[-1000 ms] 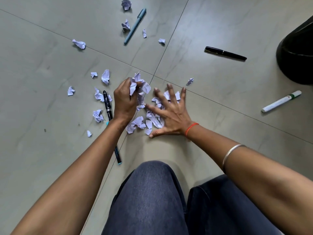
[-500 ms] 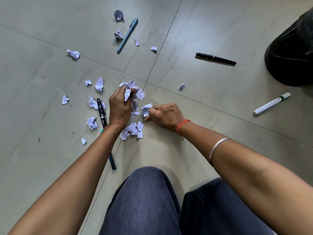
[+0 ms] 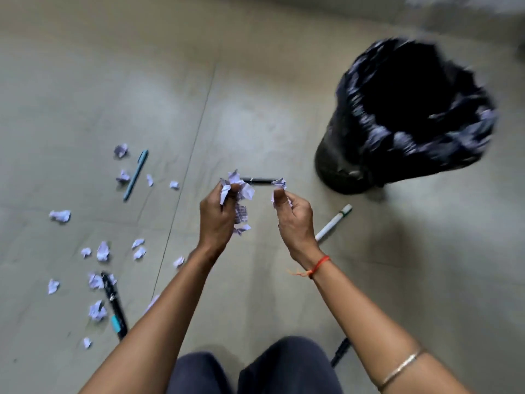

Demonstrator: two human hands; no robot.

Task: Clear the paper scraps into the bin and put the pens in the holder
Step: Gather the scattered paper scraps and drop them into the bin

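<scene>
The left hand (image 3: 217, 220)'s fingers (image 3: 224, 191) are clenching a wad of paper scraps (image 3: 238, 191); the right hand (image 3: 294, 220) is pinching a smaller scrap (image 3: 279, 183) (both raised above the floor (image 3: 255, 123)). The bin (image 3: 403, 115) is standing at two o'clock, loose scraps (image 3: 102, 251) and pens (image 3: 135, 175) lying at nine.

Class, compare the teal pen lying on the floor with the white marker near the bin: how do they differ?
The teal pen is one colour throughout and lies left among paper scraps; the white marker has a green band by its cap and lies right, near the black bin. Both lie flat on the floor, angled alike.
</scene>
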